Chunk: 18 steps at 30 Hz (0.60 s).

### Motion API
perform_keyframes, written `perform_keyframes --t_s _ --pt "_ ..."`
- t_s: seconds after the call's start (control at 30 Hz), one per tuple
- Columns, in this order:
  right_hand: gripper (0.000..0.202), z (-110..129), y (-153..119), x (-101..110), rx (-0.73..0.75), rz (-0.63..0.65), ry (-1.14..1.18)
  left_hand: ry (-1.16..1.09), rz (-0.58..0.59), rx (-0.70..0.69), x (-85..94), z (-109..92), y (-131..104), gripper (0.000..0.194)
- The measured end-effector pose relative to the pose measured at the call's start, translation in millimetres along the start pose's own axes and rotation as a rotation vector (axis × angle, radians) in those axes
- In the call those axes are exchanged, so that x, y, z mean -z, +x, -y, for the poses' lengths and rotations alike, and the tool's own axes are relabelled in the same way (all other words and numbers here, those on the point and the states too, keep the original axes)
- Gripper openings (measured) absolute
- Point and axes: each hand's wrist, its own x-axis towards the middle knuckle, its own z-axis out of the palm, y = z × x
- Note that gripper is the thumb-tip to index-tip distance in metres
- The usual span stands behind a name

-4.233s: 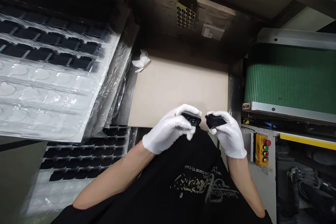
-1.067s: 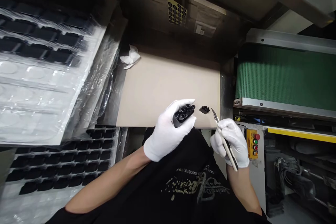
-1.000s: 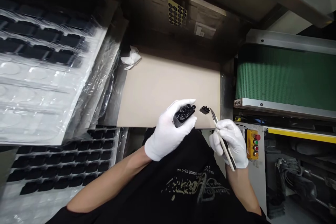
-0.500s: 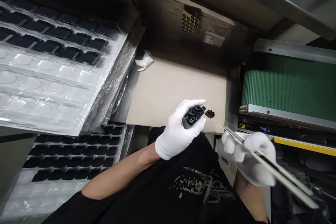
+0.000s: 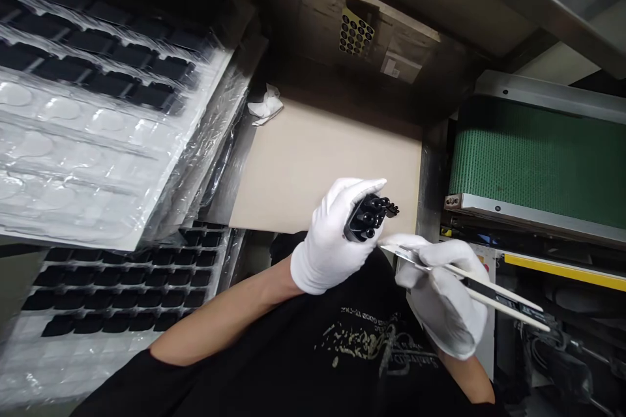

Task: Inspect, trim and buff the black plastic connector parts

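A white glove covers my left hand (image 5: 331, 241), whose fingers wrap round a black plastic part (image 5: 366, 216) with round knobs facing up. Just behind that part, on the beige board (image 5: 313, 163), a small black piece (image 5: 392, 210) shows partly. My right hand (image 5: 447, 293), also gloved in white, grips a pair of tweezers (image 5: 493, 296) with pale handles. The metal tips of the tweezers point left, close beside the fingers of my left hand, near the board's front edge.
Stacked clear trays (image 5: 88, 124) of black pieces rise at the left, with another tray (image 5: 127, 287) lower down. A crumpled white tissue (image 5: 265, 106) lies at the board's back left. A green conveyor belt (image 5: 538, 159) stands at the right.
My right hand has moved left with the tweezers, bringing their tips near my left hand. The black part in my left hand is tilted differently and now partly overlaps the small black piece.
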Motion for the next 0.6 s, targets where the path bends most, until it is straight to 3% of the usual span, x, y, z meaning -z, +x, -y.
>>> perform_keyframes --t_s 0.3,0.6 --pt "0.020 -6.5 -0.8 -6.6 0.051 -0.016 -0.079 -0.027 -0.007 -0.004 -0.8 6.6 -2.4 0.055" --pt "0.021 -2.4 0.2 -7.3 -0.049 -0.061 -0.116 -0.008 -0.004 0.005 -0.7 7.2 -1.4 0.051"
